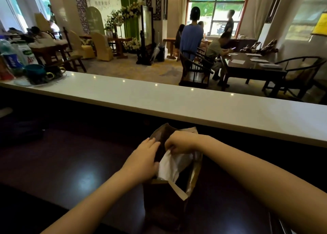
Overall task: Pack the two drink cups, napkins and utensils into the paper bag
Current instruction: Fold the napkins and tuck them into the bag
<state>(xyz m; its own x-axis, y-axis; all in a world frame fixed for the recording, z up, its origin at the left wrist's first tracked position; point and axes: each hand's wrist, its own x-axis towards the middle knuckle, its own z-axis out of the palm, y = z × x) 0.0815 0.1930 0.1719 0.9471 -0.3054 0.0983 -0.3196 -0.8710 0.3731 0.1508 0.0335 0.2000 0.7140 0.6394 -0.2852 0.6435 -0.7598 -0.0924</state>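
Observation:
A brown paper bag (pixel 164 203) stands upright on the dark counter (pixel 70 163) in front of me, its mouth open toward me. My left hand (pixel 144 160) grips the bag's left rim and holds it apart. My right hand (pixel 178 142) is over the opening, fingers pinched on white napkins (pixel 172 164) that hang down into the bag. The cups and utensils are not visible; the bag's inside is mostly hidden by the napkins and my hands.
A raised white ledge (pixel 177 99) runs across behind the counter. At its far left stand cups on a tray (pixel 42 74) and bottles (pixel 12 57). Beyond are tables, chairs and several people.

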